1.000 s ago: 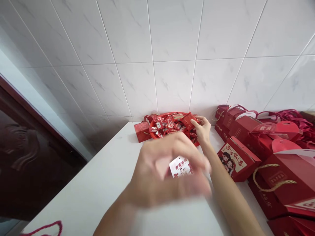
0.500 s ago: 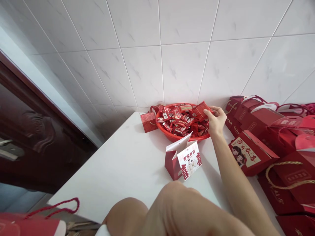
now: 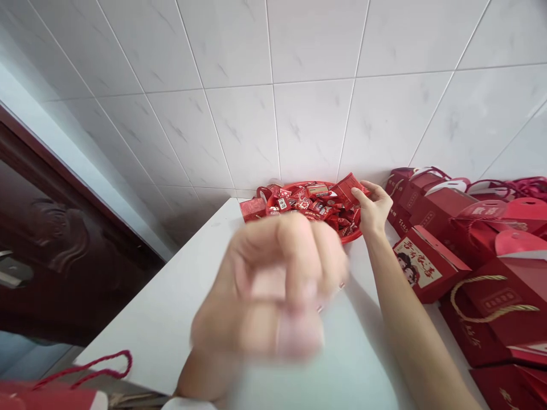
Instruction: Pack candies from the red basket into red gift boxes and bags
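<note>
My left hand (image 3: 277, 285) is close to the camera, blurred by motion, its fingers curled in toward the thumb. I make out nothing between them. Past it, my right hand (image 3: 375, 208) pinches a flat red packet (image 3: 347, 191) between thumb and fingers, over the right side of a red bowl (image 3: 354, 236). Many small red wrapped sweets (image 3: 322, 210) fill that bowl. Most of the small red and white gift box that stood in front of the bowl is hidden behind my left hand.
Red gift boxes with cord handles (image 3: 491, 290) crowd the right side of the white table (image 3: 188, 285). A small red box (image 3: 253, 209) stands left of the bowl. At lower left is a red bag (image 3: 51, 396); a dark door (image 3: 55, 250) lies beyond. Tiled wall (image 3: 239, 131) behind.
My left hand has come up before the camera and now covers the gift box and the front of the bowl. The right hand stays at the bowl with the red packet. The view has shifted slightly.
</note>
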`<state>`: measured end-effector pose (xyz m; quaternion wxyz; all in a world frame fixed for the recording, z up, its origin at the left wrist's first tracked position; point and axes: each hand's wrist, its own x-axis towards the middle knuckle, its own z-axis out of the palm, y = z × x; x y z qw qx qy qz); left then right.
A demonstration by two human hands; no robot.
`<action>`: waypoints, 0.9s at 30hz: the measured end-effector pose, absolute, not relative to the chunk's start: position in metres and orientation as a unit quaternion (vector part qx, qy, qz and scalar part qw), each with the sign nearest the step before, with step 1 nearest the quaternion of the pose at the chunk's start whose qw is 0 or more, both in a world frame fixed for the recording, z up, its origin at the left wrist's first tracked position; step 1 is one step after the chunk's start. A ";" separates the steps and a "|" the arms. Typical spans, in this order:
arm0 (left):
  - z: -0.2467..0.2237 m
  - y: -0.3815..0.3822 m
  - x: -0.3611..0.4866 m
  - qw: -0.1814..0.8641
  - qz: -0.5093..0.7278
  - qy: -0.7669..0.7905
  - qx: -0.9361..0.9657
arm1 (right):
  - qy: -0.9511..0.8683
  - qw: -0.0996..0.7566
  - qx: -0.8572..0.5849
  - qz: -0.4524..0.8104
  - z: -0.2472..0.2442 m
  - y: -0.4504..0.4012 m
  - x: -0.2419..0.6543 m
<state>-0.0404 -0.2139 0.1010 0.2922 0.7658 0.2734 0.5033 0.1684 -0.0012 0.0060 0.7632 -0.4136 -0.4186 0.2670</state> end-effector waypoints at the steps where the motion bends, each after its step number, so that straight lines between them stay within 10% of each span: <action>1: 0.105 -0.199 -0.041 0.301 0.520 0.253 0.759 | -0.427 0.759 -0.416 0.260 0.008 -0.003 0.170; 11: 0.063 -0.098 -0.052 0.210 0.212 0.509 0.807 | -0.761 0.469 -0.404 0.193 0.014 -0.015 0.172; 27: 0.038 -0.081 -0.022 0.133 0.064 0.605 0.783 | -0.666 0.493 -0.523 0.200 0.002 -0.010 0.169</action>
